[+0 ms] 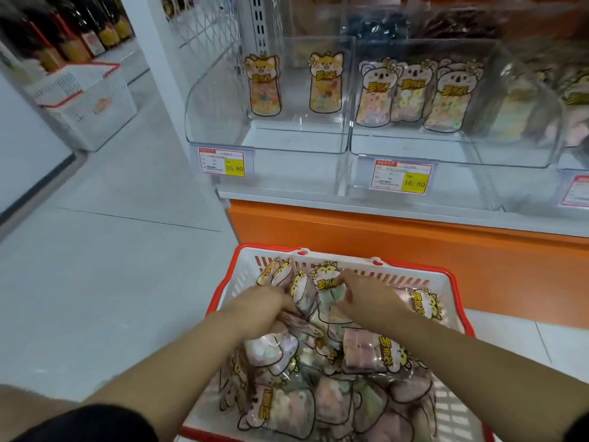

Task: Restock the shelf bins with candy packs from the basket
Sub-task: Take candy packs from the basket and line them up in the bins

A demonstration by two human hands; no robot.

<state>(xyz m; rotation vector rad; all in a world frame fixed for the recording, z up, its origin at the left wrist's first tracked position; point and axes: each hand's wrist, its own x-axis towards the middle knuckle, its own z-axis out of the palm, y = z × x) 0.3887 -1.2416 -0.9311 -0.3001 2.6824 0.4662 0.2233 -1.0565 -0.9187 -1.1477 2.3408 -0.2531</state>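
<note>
A white basket with a red rim (pixel 414 279) stands on the floor in front of the shelf, full of animal-shaped candy packs (pixel 318 397). Both my hands are inside it at the far end. My left hand (pixel 266 303) grips a pack (pixel 301 293) at its side. My right hand (pixel 361 298) pinches a pack with a yellow label (pixel 330 282). Above, the left clear bin (pixel 220 100) holds two orange fox packs (pixel 264 86) upright at the back. The bin to its right (pixel 398 145) holds three koala packs (pixel 414 94).
An orange shelf base (pixel 414 247) stands right behind the basket. Price tags (pixel 222 162) hang on the bin fronts. Another white basket (pixel 86 103) sits at the far left under a shelf of bottles (pixel 63 30). Pale floor tiles (pixel 111 250) stretch to the left.
</note>
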